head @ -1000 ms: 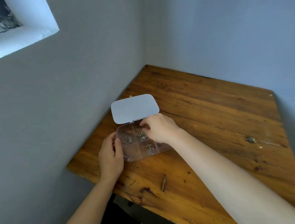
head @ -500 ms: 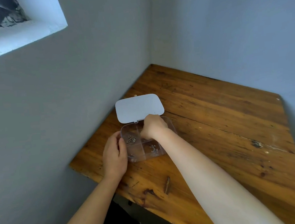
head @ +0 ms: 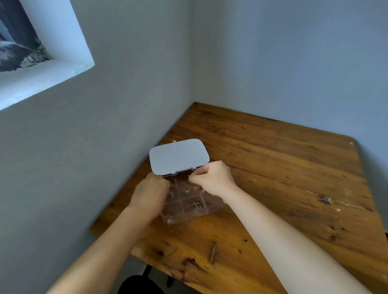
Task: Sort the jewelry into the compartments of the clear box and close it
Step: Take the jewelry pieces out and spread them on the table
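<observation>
The clear box sits on the wooden table close to the left wall. Its pale lid stands open behind it. Small metal jewelry pieces lie in several of its compartments. My left hand is curled around the box's back-left corner, just under the lid. My right hand pinches the back edge by the hinge, with the thumb over a back compartment. Whatever lies beneath both hands is hidden.
Walls meet in a corner behind the table, with a window recess high on the left. A tiny pale bead lies behind the lid. A dark splinter mark sits near the table's front edge.
My left hand slid from the box's left side up to its back-left corner. My right hand moved from the compartments to the hinge edge. The view tilted upward.
</observation>
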`<action>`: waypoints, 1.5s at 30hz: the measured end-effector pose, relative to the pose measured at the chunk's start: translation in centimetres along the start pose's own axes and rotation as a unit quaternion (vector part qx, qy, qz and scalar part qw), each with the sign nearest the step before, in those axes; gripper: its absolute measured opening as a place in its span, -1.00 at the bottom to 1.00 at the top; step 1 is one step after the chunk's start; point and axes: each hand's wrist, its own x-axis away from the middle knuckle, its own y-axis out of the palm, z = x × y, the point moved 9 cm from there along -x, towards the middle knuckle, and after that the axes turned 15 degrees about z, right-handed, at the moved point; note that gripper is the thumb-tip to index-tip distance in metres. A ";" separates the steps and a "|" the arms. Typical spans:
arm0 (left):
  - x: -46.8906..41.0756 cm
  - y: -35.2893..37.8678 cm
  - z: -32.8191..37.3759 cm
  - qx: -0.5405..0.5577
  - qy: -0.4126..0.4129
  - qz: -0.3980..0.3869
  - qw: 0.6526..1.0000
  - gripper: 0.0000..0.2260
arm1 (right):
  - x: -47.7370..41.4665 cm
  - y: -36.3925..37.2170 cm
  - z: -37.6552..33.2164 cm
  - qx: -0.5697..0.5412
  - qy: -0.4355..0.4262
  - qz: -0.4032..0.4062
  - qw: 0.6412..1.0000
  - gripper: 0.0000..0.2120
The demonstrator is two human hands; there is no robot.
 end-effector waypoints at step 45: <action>6.4 -2.1 15.3 0.390 -0.013 0.017 0.921 -0.81 | 8.1 -15.5 17.2 0.186 0.029 0.102 0.977 -0.78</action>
